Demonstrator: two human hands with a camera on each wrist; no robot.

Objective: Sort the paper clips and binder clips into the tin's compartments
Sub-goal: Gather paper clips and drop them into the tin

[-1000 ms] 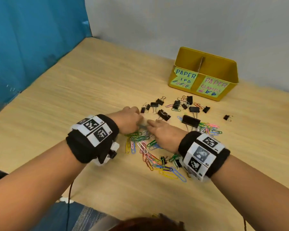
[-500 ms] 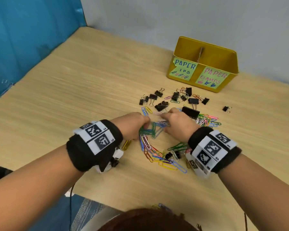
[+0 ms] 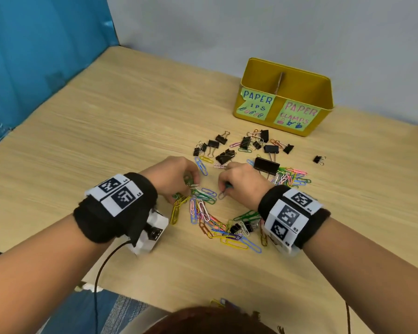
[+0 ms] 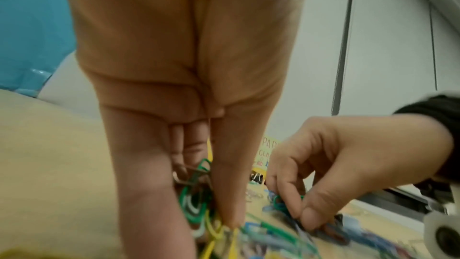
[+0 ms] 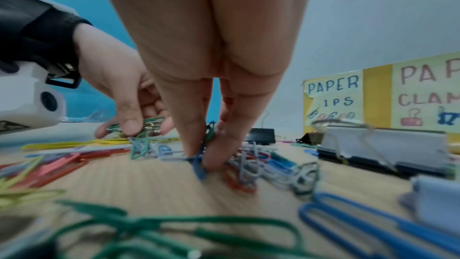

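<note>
Coloured paper clips [image 3: 210, 213] lie in a loose heap on the wooden table, with black binder clips [image 3: 226, 155] scattered beyond them. My left hand [image 3: 176, 179] holds a bunch of green paper clips [image 4: 194, 200] between curled fingers and thumb. A little to its right, my right hand [image 3: 239, 182] pinches a few green and blue paper clips [image 5: 205, 145] against the table. The yellow tin [image 3: 285, 97] stands at the back right, a divider splitting it in two; labels read "PAPER ..IPS" on the left and "PAPER CLAMPS" on the right.
A large black binder clip [image 3: 266, 165] lies just right of my right hand, and one small binder clip [image 3: 318, 159] sits apart further right. A blue panel [image 3: 34, 56] borders the table [image 3: 106, 116] on the left, a grey wall behind.
Both hands have pulled slightly back toward me and apart, gathering paper clips from the middle of the heap. Each now holds a small bunch.
</note>
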